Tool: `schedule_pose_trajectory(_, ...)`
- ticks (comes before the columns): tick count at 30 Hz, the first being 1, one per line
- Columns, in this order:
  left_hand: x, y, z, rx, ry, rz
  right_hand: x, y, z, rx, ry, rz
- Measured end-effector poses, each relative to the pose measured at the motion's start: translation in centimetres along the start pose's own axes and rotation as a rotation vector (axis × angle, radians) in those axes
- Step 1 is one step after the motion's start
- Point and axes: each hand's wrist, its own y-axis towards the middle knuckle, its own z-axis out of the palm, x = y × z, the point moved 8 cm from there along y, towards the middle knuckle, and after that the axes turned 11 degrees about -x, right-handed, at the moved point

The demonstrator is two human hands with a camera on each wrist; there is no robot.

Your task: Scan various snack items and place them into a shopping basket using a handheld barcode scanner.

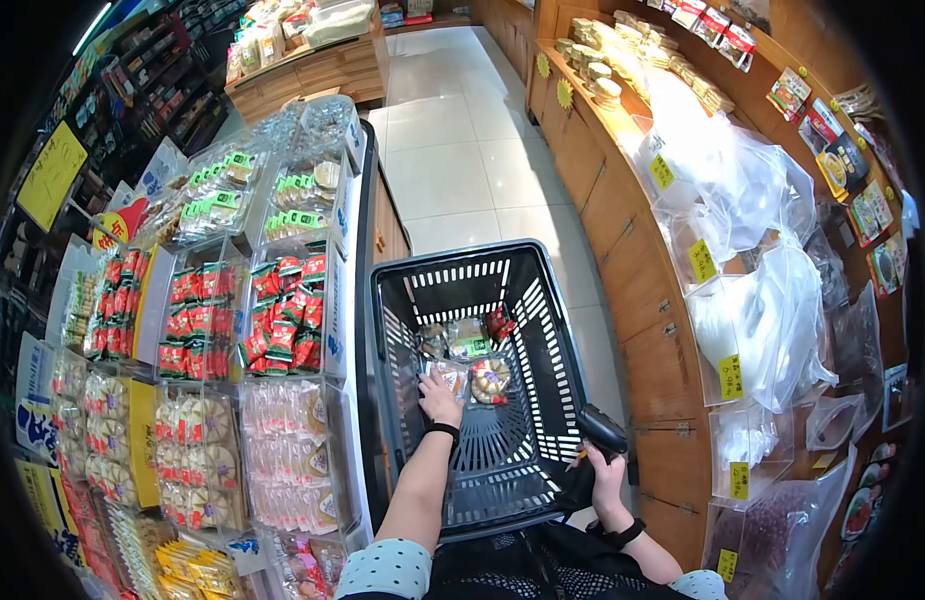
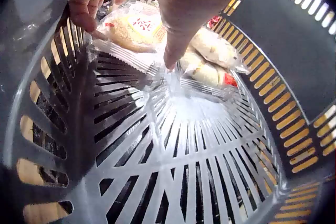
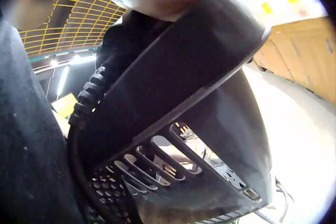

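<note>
Inside the black shopping basket (image 1: 498,450), my left hand (image 1: 441,398) grips a clear-wrapped round pastry (image 2: 137,28), thumb on one side and fingers on the other. Beside it lies a clear pack of several pale round pastries (image 1: 491,380). Farther back in the basket are a clear pack with a green label (image 1: 470,340) and a small red packet (image 1: 500,322). My right hand (image 1: 608,480) holds the basket's black handle (image 1: 605,428) at the near right corner. In the right wrist view the handle hides most of its fingers.
Left of the basket stands a display of clear bins with red packets (image 1: 283,310), wrapped pastries (image 1: 288,450) and yellow packets (image 1: 198,570). To the right runs a wooden counter (image 1: 643,350) with plastic bags (image 1: 763,320). A tiled aisle (image 1: 453,150) stretches ahead.
</note>
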Motion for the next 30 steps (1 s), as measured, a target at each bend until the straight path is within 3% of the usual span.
schedule_pose_trajectory(2,-0.4,0.2,-0.1,0.117,-0.100,-0.015,0.0,-0.1,0.2,0.011,0.008,-0.022)
schedule_pose_trajectory(7,-1.3,-0.2,-2.4,0.068,-0.034,-0.052,0.2,-0.4,0.6,0.035,-0.021,-0.057)
schedule_pose_trajectory(10,-2.2,0.2,-2.4,0.377,-0.335,-0.089,-0.1,-0.2,0.2,0.021,0.005,-0.041)
schedule_pose_trajectory(11,-2.4,0.2,-4.5,0.371,-0.337,-0.087,-0.2,0.0,0.0,0.010,0.037,-0.023)
schedule_pose_trajectory(13,-4.0,-1.2,-8.8,0.524,-0.729,-0.087,-0.3,0.2,-0.4,-0.003,0.046,0.004)
schedule_pose_trajectory(14,-3.8,-2.3,-12.5,0.517,-0.731,-0.086,-0.5,0.4,-0.6,-0.005,0.025,-0.005)
schedule_pose_trajectory(16,-4.9,-5.1,-19.3,0.690,-1.227,-0.119,-0.4,0.2,-0.3,-0.006,-0.022,-0.022)
schedule_pose_trajectory(17,-4.1,-5.8,-19.6,0.685,-1.231,-0.121,-0.2,-0.1,-0.1,-0.001,-0.023,-0.024)
schedule_pose_trajectory(19,-3.1,-7.0,-22.7,0.568,-1.653,0.148,0.0,-0.7,0.4,0.007,-0.043,-0.047)
schedule_pose_trajectory(21,-2.1,-9.1,-26.8,0.627,-1.892,0.198,0.5,-1.0,0.9,-0.013,-0.059,-0.053)
schedule_pose_trajectory(23,-0.3,-10.6,-26.3,0.703,-1.835,0.214,0.5,-1.1,1.0,-0.043,-0.076,-0.055)
schedule_pose_trajectory(27,2.0,-12.0,-26.4,0.489,-1.865,0.237,1.5,-2.4,2.0,-0.046,-0.069,-0.061)
schedule_pose_trajectory(30,3.1,-12.6,-28.0,0.331,-1.881,0.277,3.8,-5.3,4.8,0.124,-0.109,-0.188)
